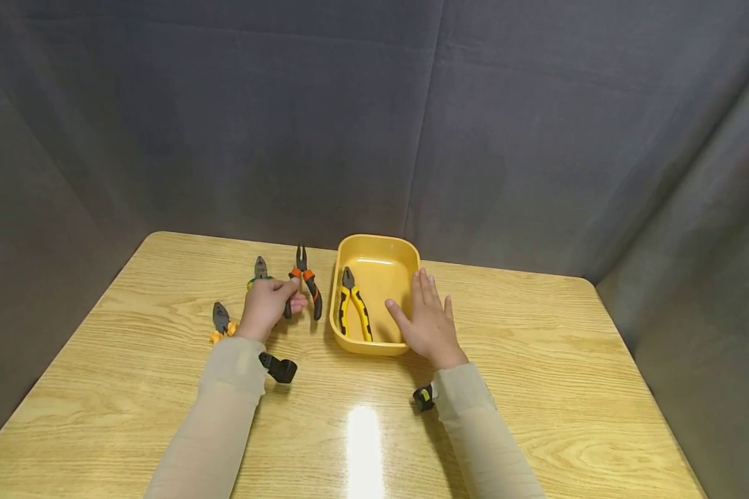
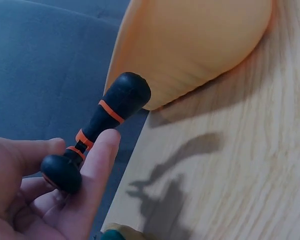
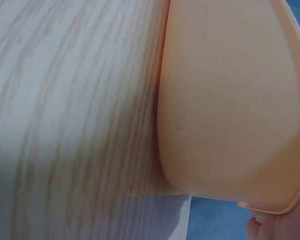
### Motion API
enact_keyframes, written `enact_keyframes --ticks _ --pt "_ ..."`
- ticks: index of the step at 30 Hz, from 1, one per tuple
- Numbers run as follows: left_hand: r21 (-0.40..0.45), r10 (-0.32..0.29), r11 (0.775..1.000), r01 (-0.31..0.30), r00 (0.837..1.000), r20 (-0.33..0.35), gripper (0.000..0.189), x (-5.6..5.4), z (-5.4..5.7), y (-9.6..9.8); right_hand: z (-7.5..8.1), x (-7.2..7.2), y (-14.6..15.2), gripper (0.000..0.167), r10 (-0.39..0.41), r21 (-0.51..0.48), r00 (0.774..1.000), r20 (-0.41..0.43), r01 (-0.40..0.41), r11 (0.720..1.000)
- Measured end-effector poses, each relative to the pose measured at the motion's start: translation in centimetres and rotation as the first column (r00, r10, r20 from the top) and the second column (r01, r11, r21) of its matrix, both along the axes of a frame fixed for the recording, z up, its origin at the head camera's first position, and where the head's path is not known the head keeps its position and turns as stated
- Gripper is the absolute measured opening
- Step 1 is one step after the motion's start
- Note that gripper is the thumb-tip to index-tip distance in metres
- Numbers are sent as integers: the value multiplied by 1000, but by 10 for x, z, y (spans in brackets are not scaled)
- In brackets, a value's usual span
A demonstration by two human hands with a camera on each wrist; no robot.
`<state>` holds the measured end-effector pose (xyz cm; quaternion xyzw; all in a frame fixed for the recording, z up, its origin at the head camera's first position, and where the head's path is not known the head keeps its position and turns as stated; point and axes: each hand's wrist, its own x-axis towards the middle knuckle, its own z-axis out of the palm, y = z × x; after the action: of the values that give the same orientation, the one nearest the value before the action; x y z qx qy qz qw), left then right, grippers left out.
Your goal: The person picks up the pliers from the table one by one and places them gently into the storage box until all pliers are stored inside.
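My left hand (image 1: 267,305) pinches a pair of pliers with black and orange handles (image 1: 314,294) between thumb and fingers, jaws pointing away from me. In the left wrist view one black handle (image 2: 115,105) reaches up past the fingers, and the pliers' shadow falls on the table. A yellow plastic tray (image 1: 374,348) stands just right of them. Inside its left part lie pliers with yellow and black handles (image 1: 363,315). With fingers straight, my right hand (image 1: 433,329) rests along the tray's right rim, thumb over the edge.
Left of the tray, on the wooden table (image 1: 324,416), lie pliers with green handles (image 1: 260,267), partly hidden by the left hand, and pliers with orange-yellow handles (image 1: 221,319). A dark grey curtain (image 1: 287,138) hangs behind the table's far edge.
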<state>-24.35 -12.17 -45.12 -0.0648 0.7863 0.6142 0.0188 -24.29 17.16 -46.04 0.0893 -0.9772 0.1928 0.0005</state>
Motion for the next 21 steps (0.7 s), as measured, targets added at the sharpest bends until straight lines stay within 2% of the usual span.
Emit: enact_keyframes --ticks 7,14,21 --pt "17 0 1000 0 1000 14 45 0 5 2 1 0 1 92 0 -2 1000 4 0 1000" --pt "-8 -1 1000 1 1000 -18 44 1 5 3 1 1 0 91 -8 -2 1000 5 8 1000" --pt "85 -8 996 10 1000 -26 44 1 9 4 1 1 0 92 0 6 1000 -7 0 1000"
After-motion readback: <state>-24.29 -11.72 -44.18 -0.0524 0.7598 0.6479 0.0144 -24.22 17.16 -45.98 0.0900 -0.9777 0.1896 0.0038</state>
